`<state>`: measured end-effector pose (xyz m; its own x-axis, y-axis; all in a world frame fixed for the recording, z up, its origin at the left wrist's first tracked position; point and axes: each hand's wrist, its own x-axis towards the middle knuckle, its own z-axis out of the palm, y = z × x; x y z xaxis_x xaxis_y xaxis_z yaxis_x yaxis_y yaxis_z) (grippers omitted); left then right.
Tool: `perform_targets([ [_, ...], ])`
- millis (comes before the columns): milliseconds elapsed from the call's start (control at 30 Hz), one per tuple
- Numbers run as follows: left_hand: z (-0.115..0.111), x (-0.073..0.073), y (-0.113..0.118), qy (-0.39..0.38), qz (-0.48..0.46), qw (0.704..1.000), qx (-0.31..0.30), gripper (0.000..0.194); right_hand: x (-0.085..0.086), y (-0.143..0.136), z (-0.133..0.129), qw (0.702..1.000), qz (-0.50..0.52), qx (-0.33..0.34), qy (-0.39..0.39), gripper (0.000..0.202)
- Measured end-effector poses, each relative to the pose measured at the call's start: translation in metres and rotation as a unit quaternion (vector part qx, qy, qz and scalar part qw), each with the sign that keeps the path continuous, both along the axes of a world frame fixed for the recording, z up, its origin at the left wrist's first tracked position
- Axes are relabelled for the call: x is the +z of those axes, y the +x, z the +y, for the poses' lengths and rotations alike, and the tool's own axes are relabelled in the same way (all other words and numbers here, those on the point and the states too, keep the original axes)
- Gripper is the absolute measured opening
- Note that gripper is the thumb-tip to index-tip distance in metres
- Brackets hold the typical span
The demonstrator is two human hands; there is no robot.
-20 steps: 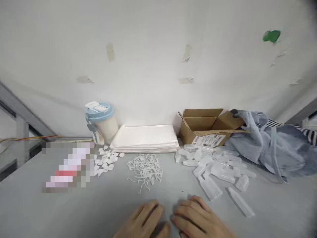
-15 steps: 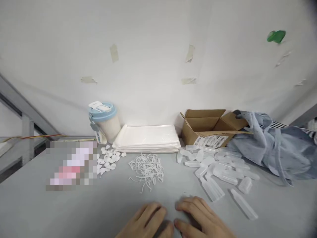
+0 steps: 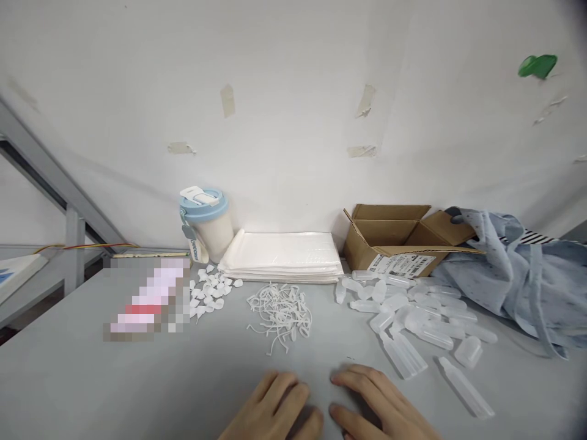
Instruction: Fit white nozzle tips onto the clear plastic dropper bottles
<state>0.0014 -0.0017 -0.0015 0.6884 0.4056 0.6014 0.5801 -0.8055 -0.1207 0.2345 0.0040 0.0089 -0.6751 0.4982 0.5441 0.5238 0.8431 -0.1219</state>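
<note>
My left hand [image 3: 277,408] rests at the front edge of the view on the grey table [image 3: 160,385], fingers slightly curled and apart, holding nothing. Across a small gap, my right hand [image 3: 378,404] is likewise spread low over the table with nothing in it. Beyond them lies a tangle of thin white looped strings [image 3: 282,311]. Translucent plastic tubes [image 3: 431,321] are scattered to the right, and one single tube [image 3: 465,388] lies nearest my right hand. Small white pieces [image 3: 211,290] form a pile at the left.
A stack of white plastic bags [image 3: 282,253] lies by the wall, between a blue-lidded cup [image 3: 213,226] and an open cardboard box [image 3: 389,244]. Bluish cloth [image 3: 513,275] is heaped at the right. A pixelated pink item [image 3: 147,305] lies at the left.
The view has turned slightly left, so the table's contents appear shifted right. The gap between my hands looks a little wider.
</note>
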Motion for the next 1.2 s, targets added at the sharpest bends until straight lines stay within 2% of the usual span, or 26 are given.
perform_targets([
  [400, 0.0017, 0.0052, 0.0010, -0.005, -0.010, 1.000, -0.008, 0.029, 0.0041, -0.0036, 0.0011, 0.999, 0.028, -0.014, 0.016, 0.026],
  [600, 0.0007, 0.0054, 0.0003, -0.020, -0.018, 1.000, -0.015, 0.018, 0.0011, -0.0023, 0.0002, 1.000, 0.000, 0.004, 0.010, 0.023],
  [767, 0.0002, 0.0063, 0.0011, -0.029, -0.016, 0.999, -0.010, 0.017, -0.0050, -0.0068, 0.0005, 0.994, 0.091, 0.000, 0.061, 0.027],
  [900, 0.0021, 0.0039, 0.0022, -0.016, -0.028, 0.999, -0.015, 0.016, -0.0044, -0.0038, -0.0008, 1.000, 0.005, 0.000, 0.015, 0.022],
  [1200, 0.0009, 0.0051, 0.0017, -0.020, -0.030, 0.999, -0.019, 0.016, 0.0008, -0.0018, -0.0042, 0.999, -0.027, -0.010, 0.021, 0.026],
])
